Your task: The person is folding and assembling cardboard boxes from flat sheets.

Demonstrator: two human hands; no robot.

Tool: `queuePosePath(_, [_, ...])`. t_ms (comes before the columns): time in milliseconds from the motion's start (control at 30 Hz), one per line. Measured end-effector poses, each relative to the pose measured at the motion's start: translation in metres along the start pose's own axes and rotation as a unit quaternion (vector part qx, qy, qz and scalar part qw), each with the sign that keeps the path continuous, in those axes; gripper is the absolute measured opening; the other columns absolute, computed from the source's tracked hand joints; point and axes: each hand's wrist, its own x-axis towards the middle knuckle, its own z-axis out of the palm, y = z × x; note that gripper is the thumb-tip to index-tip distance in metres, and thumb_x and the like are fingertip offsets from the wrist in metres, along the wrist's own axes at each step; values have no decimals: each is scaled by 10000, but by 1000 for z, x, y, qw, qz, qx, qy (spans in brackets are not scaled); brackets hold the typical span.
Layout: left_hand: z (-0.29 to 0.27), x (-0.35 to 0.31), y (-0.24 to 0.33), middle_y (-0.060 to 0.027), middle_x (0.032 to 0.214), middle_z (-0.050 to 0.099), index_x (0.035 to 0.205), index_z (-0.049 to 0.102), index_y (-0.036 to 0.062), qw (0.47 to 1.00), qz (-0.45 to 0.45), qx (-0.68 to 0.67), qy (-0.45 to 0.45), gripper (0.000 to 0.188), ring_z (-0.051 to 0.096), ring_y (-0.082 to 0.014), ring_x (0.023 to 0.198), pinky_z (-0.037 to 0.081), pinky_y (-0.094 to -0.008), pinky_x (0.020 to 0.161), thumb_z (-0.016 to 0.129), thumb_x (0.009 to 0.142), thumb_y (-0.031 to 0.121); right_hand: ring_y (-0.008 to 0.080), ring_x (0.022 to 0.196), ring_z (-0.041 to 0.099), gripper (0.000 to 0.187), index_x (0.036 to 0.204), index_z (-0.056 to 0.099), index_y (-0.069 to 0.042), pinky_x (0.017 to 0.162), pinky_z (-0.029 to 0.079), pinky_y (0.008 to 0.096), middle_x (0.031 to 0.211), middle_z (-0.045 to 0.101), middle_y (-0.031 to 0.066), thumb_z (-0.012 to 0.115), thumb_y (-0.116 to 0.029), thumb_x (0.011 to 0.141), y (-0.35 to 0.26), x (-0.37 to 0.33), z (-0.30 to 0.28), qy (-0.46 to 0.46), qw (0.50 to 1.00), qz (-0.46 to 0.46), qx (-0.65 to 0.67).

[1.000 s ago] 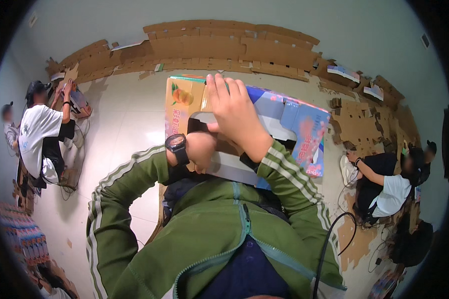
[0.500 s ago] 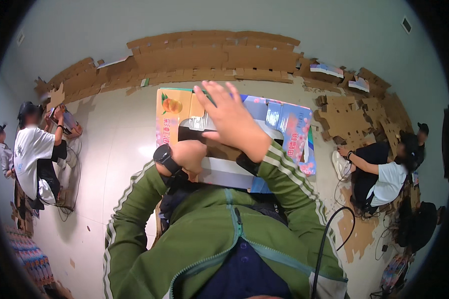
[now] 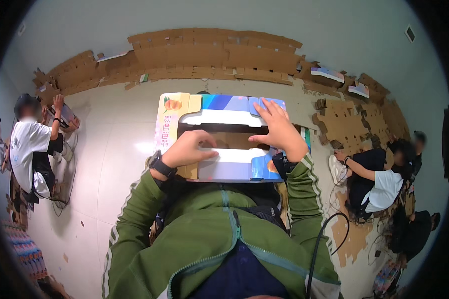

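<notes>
Spreading the right hand wide-fingered on the box at 2 o'clock, curling the left hand narrow-fingered at 8 o'clock.

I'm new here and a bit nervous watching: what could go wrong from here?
The cardboard box might scrape the left hand at its opening. The right hand, spread over the box's right end, could crease it by pressing hard. The black cable looped beside the right sleeve might snag.
</notes>
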Motion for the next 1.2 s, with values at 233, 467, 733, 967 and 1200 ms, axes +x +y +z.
queuePosePath(233, [3,0,-2,-219,1158,577,1146,526,-129,779,-141,-600,118,380,559,-306,1143,433,-363,1033,611,899,147,340,1146,503,837,1369,499,-95,1009,417,438,1307,515,130,841,-279,628,14,15,12,-14,1000,-15,9])
queuePosePath(467, [5,27,-15,-246,1319,426,1250,375,-111,484,-141,-811,297,453,393,-373,1312,321,-477,1143,528,882,104,301,1091,533,766,1268,585,-87,949,486,412,1180,543,109,854,-237,567,4,41,8,-86,994,30,-61])
queuePosePath(733, [16,73,-54,-131,1138,652,1094,597,23,490,-69,-794,354,250,613,-304,1070,454,-430,1001,601,863,119,300,1126,521,792,1253,583,-84,960,480,411,1195,535,92,866,-234,528,8,38,11,-56,998,9,-14])
queuePosePath(967, [23,82,-62,-73,971,633,985,611,43,567,-124,-705,408,116,623,-214,927,504,-355,871,643,887,96,315,1153,503,772,1244,574,-78,970,463,421,1208,530,100,839,-215,532,9,31,16,-30,999,10,3])
queuePosePath(1200, [25,79,-65,-78,970,643,991,610,33,566,-75,-726,384,111,632,-222,931,496,-349,893,638,892,75,317,1154,497,798,1252,567,-71,973,448,427,1220,525,108,849,-230,523,8,30,17,-15,1000,-2,-2])
